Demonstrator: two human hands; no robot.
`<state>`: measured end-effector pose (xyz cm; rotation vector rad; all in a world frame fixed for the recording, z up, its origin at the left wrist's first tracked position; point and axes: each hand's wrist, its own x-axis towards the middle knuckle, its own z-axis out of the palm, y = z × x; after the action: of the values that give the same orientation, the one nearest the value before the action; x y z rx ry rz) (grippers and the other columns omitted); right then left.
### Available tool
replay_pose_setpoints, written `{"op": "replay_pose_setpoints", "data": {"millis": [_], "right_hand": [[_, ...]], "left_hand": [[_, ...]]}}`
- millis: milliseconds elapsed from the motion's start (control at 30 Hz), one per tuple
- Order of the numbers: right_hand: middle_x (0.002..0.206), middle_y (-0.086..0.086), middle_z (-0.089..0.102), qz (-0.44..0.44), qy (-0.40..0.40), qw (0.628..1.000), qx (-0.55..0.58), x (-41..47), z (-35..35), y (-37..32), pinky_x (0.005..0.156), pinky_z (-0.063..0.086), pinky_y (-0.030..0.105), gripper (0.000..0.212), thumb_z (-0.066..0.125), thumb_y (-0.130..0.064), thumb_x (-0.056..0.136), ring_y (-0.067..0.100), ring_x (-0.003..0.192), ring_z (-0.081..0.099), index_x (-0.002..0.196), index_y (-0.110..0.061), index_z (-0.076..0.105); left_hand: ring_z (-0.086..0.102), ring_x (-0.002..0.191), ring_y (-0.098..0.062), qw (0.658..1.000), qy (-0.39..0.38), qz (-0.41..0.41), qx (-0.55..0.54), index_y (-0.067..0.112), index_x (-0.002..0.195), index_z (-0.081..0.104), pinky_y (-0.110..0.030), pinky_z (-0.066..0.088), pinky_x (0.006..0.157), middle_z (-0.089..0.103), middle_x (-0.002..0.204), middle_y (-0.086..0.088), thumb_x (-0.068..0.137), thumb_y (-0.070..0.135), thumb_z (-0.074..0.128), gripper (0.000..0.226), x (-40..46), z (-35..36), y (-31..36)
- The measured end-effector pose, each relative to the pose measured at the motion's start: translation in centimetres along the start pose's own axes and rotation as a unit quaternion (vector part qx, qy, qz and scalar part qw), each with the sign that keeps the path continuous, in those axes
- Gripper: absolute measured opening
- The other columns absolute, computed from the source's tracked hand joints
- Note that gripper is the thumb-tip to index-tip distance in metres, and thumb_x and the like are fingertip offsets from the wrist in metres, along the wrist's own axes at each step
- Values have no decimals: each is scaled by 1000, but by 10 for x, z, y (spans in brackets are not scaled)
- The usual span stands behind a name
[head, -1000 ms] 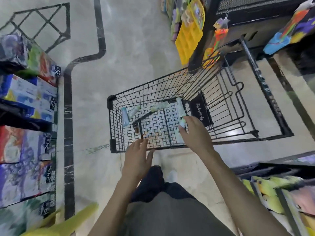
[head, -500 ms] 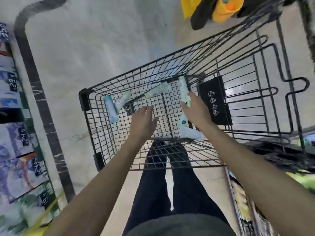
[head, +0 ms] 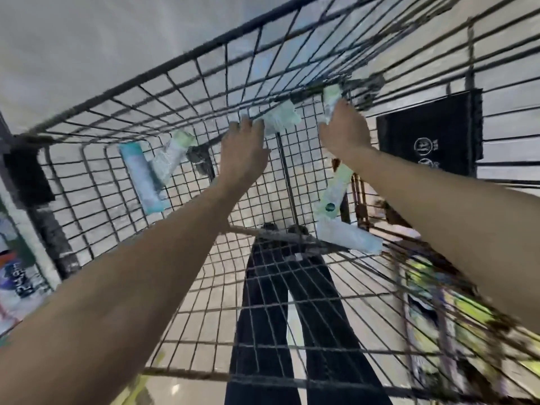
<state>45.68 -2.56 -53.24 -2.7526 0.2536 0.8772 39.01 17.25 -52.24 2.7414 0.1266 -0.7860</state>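
Observation:
Both my arms reach into a black wire shopping cart (head: 204, 48). My left hand (head: 242, 153) is stretched out with straight fingers, its tips beside a pale green pack (head: 282, 118) on the cart's mesh floor. My right hand (head: 343, 133) curls over the upper part of a long pale green tube (head: 336, 188), whose top end sticks out above the fingers. A pale blue box (head: 140, 176) and a white-green tube (head: 172, 156) lie at the left of the cart. A whitish box (head: 347, 236) lies at the near edge.
A black panel with white symbols (head: 429, 133) hangs on the cart's right side. Shelf goods show at the far left (head: 17, 282) and lower right (head: 438, 302). My dark trouser legs (head: 263, 302) are visible through the mesh over a pale tiled floor.
I have leaned in over the cart, so it now fills the view. Both hands moved deeper in; the left hand reached forward to the pale green pack, and the right slid up the long tube.

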Motion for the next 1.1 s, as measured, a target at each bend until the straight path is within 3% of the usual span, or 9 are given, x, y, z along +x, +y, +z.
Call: {"op": "replay_pose_setpoints", "data": {"millis": [167, 367, 467, 567, 700, 833, 900, 1000, 1100], "right_hand": [[138, 17, 56, 26, 41, 999, 17, 12, 20, -2, 98, 49, 42, 62, 72, -33, 95, 36, 126, 56, 140, -1, 46], [140, 17, 51, 18, 93, 995, 32, 13, 37, 4, 99, 45, 43, 63, 76, -8, 85, 36, 127, 50, 140, -2, 44], [125, 14, 58, -11, 65, 994, 89, 9, 35, 6, 86, 47, 39, 47, 69, -5, 82, 35, 111, 56, 127, -7, 54], [114, 2, 66, 16, -8, 974, 228, -8, 27, 6, 74, 54, 34, 47, 69, -16, 84, 24, 90, 64, 130, -16, 61], [111, 0, 65, 89, -68, 912, 394, -42, 3, 8, 64, 51, 13, 43, 66, -9, 91, 12, 85, 64, 133, -13, 63], [102, -3, 73, 102, -139, 873, 455, -94, -33, 20, 82, 51, 29, 40, 61, -2, 83, 28, 104, 70, 114, -24, 73], [110, 1, 74, 76, -160, 863, 473, -125, -54, 28, 82, 53, 34, 48, 57, 6, 84, 31, 109, 69, 120, -23, 71], [122, 2, 68, 48, -146, 866, 475, -174, -92, 34, 83, 57, 37, 61, 61, 12, 83, 25, 110, 67, 136, -18, 64], [120, 4, 70, 30, -92, 863, 495, -225, -135, 37, 78, 56, 29, 55, 71, 13, 78, 18, 109, 67, 123, -18, 66]], "left_hand": [[49, 124, -40, 998, 57, 2, 28, 14, 143, 45, -54, 44, 102, 50, 140, -17, 88, 18, 72, 62, 16, 14, -13], [55, 102, -39, 994, 105, 31, 5, 8, 131, 54, -52, 49, 80, 60, 116, -17, 87, 7, 59, 44, 22, 24, -19], [57, 105, -35, 995, 77, 12, -61, 9, 135, 55, -48, 52, 80, 62, 119, -15, 91, 12, 56, 45, 15, 18, -15], [64, 97, -31, 981, 31, -29, -188, 9, 128, 62, -43, 54, 78, 68, 113, -13, 89, 21, 63, 41, 0, 9, -13], [68, 100, -23, 906, -47, -132, -400, 9, 129, 65, -35, 59, 80, 70, 116, -7, 87, 23, 76, 46, -34, -15, -9], [70, 105, -24, 808, -87, -182, -554, 9, 128, 62, -46, 59, 94, 71, 119, -6, 89, 13, 75, 41, -82, -48, 3], [70, 109, -27, 771, -99, -187, -601, 8, 130, 61, -52, 56, 98, 71, 121, -6, 90, 12, 73, 42, -111, -67, 10], [70, 113, -31, 737, -122, -172, -642, 15, 131, 59, -56, 53, 102, 71, 124, -9, 91, 8, 69, 42, -158, -101, 20], [68, 116, -38, 709, -125, -154, -677, 13, 141, 51, -59, 52, 102, 68, 129, -15, 88, 4, 68, 57, -207, -140, 32]]}}
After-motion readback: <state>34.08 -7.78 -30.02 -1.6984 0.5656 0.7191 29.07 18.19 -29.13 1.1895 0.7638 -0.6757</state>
